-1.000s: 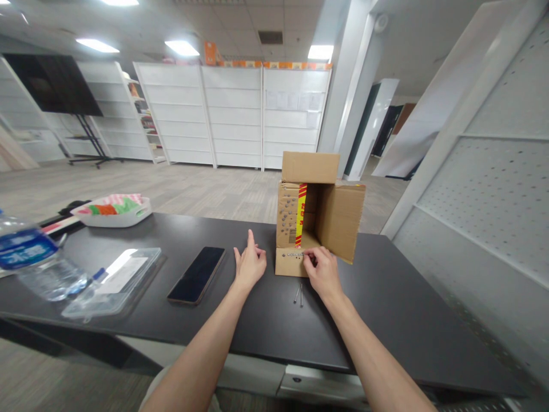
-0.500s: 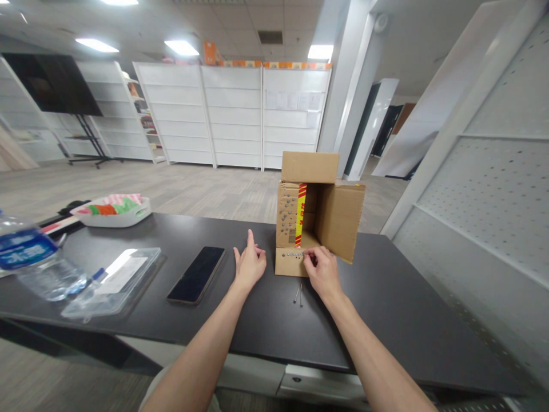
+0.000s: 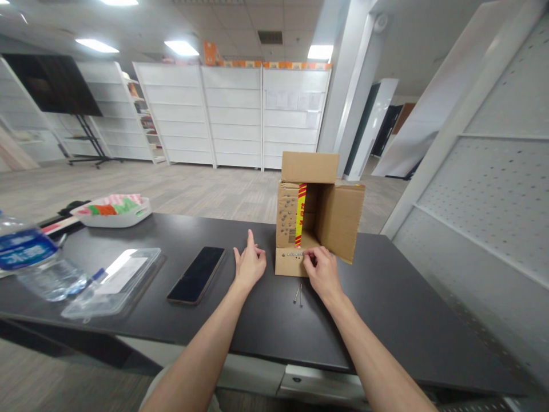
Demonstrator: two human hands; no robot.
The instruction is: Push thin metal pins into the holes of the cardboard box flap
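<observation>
An opened cardboard box [image 3: 328, 220] stands on the dark table, its flaps spread. Small round metal heads dot its left flap, and a row of them crosses the lower front flap [image 3: 285, 268]. At the right end of that row, my right hand [image 3: 322, 269] is closed in a pinch against the flap; whatever is between its fingertips is hidden. My left hand [image 3: 249, 262] is held left of the box with index finger and thumb stretched out, the other fingers curled, holding nothing. Two thin metal nails or screws [image 3: 301, 296] lie on the table in front of the box.
Left of my left hand lies a black phone [image 3: 197, 274]. Farther left are a clear plastic case [image 3: 124, 280], a large water bottle [image 3: 38, 257] and a white basket [image 3: 141, 212] with colourful contents. A perforated white panel [image 3: 506, 194] rises along the table's right side.
</observation>
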